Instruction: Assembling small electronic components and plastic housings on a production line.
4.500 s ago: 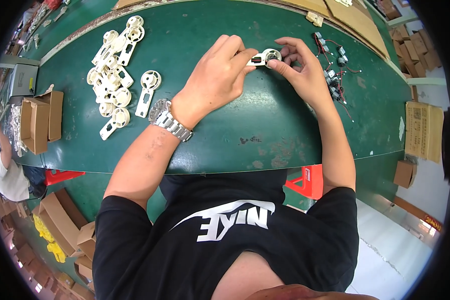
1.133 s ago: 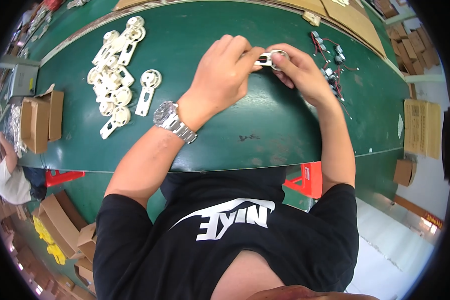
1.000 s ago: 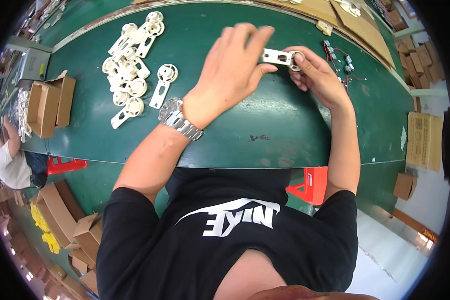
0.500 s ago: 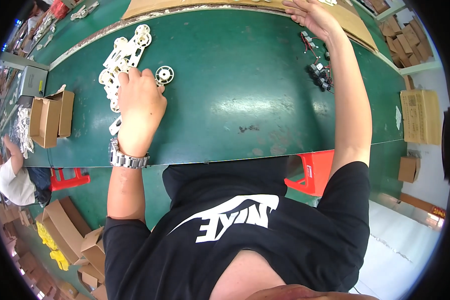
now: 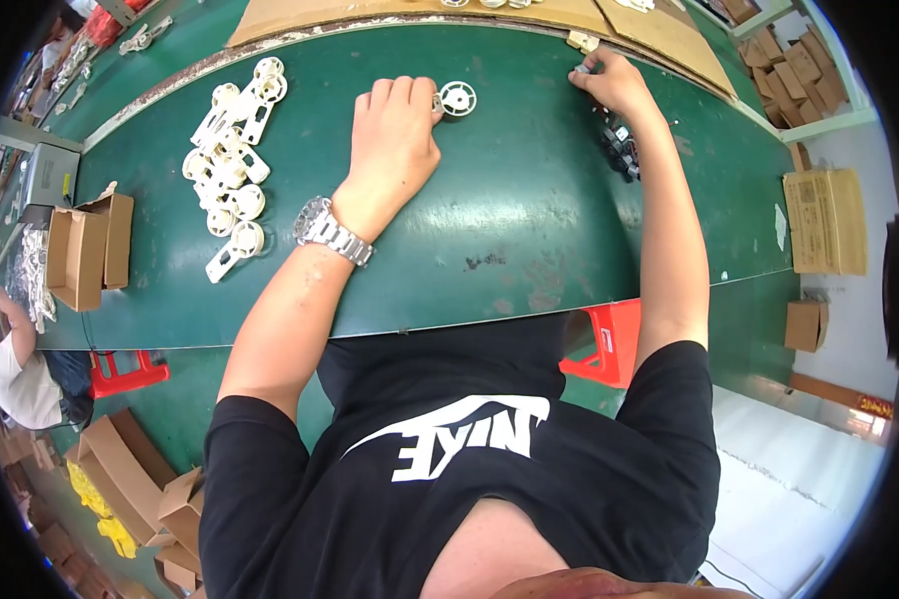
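My left hand, with a metal watch on its wrist, is closed on a white plastic part with a spoked round end that sticks out past the fingers. To its left lies a loose heap of similar cream plastic parts, with round cups and flat slotted arms. Over at the far right, my right hand pinches a small grey motor-like part between thumb and fingers, mostly covered by them. Small black and silver wired components lie just below that hand, partly behind the forearm.
Cardboard sheets cover the table's far edge, with a small cream block beside them. An open cardboard box stands at the left. Another person sits beyond it. A red stool is under the near edge.
My left hand has moved right from the heap, carrying the white plastic part. My right hand has drawn back from the cardboard to the small components, and its fingers have closed on one.
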`<state>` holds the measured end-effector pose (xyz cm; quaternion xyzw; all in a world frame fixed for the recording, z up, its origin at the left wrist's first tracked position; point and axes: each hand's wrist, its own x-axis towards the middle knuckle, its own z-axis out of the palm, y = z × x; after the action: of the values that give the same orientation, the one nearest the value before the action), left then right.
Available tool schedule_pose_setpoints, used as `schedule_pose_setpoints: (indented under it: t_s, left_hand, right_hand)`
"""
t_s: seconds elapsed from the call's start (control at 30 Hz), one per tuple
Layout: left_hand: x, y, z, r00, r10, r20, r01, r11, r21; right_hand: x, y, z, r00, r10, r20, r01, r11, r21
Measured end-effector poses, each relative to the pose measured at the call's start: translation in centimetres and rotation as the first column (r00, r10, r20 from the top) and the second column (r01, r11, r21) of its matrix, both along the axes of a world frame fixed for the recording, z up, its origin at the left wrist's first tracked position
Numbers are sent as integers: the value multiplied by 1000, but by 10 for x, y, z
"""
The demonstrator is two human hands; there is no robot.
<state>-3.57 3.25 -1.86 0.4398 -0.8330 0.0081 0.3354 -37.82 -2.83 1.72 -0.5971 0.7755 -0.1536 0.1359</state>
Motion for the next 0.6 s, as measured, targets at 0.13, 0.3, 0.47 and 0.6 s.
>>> schedule_pose_setpoints:
  t_s: [0.13,0.3,0.47,0.6]
  left_hand:
    - [2,-1,-2,999,-38,-28,39,999,27]
    - [1,1,7,994,-76,-81,85,990,115]
    - [5,2,5,986,-88,-144,107,986,131]
    - [3,-1,4,977,-134,-168,152,984,97]
  right_hand:
    - [10,17,-9,994,39,98,-23,988,-155]
    - [-9,24,-12,965,110,239,-62,977,-202]
    - [25,49,27,831,147,536,-65,983,-169]
    - [43,64,49,737,216,641,-148,976,-159]
